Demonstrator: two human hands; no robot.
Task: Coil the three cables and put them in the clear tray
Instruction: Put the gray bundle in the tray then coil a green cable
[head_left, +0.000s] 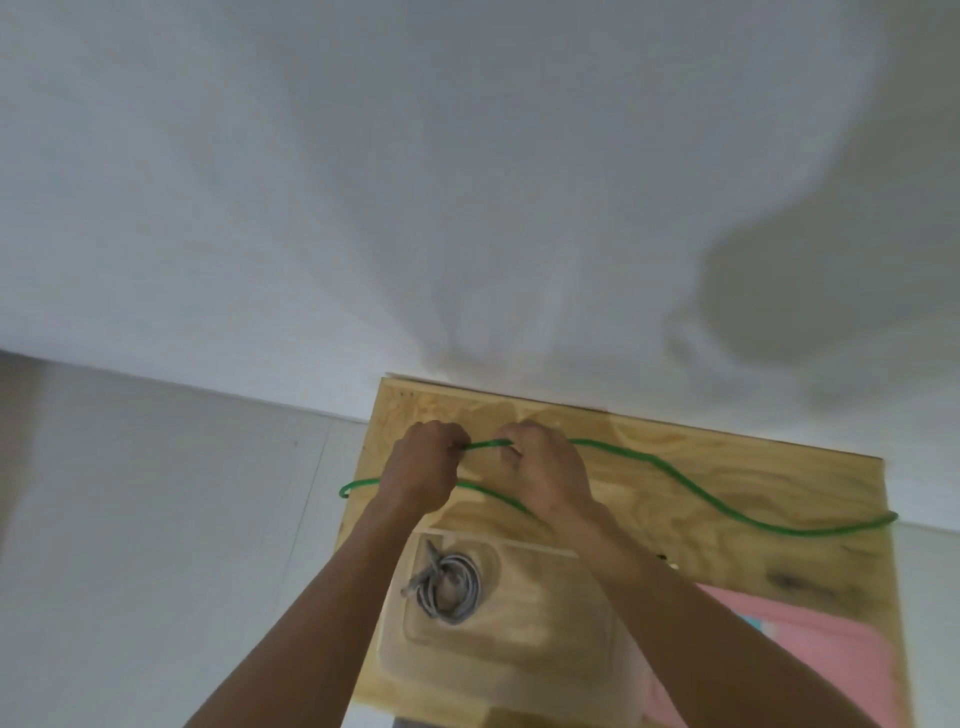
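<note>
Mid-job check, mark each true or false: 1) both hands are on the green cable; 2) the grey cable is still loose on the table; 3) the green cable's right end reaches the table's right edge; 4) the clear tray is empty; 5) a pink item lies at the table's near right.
1) True. The left hand and right hand both grip the green cable, close together.
2) False. The grey cable is coiled and lies inside the clear tray.
3) True. The green cable runs out to the right edge of the wooden table.
4) False. The tray holds the coiled grey cable.
5) True. A pink item lies there, right of the tray.
</note>
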